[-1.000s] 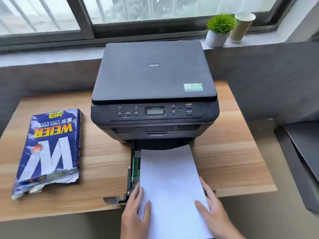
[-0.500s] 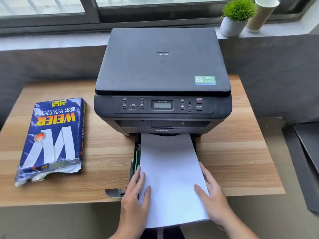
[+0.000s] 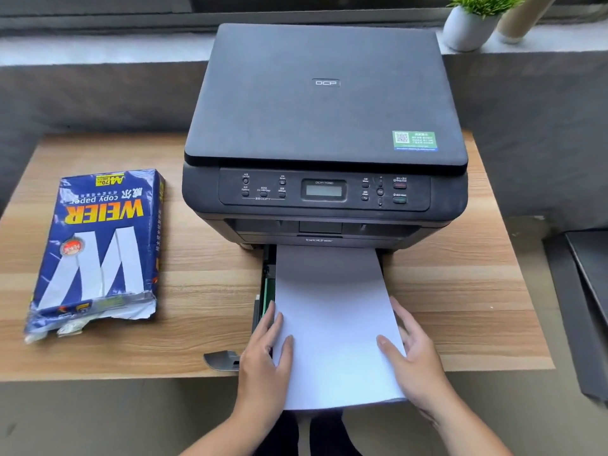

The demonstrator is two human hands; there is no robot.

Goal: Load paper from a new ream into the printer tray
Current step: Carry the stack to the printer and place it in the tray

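A stack of white paper (image 3: 332, 311) lies in the pulled-out printer tray (image 3: 263, 301), its far end under the front of the black printer (image 3: 325, 126). My left hand (image 3: 263, 353) holds the stack's near left edge, thumb on top. My right hand (image 3: 411, 350) holds its near right edge the same way. The stack's near end overhangs the desk edge. The blue ream wrapper (image 3: 95, 248), torn open at its near end, lies on the desk to the left.
The wooden desk (image 3: 460, 307) holds the printer and the ream. A potted plant (image 3: 473, 18) and a paper cup (image 3: 523, 18) stand on the window sill at the back right. A dark object (image 3: 585, 291) sits off the desk's right side.
The paper stack has slid further under the printer front, with both hands still on its near edges. The camera has tilted down and closer.
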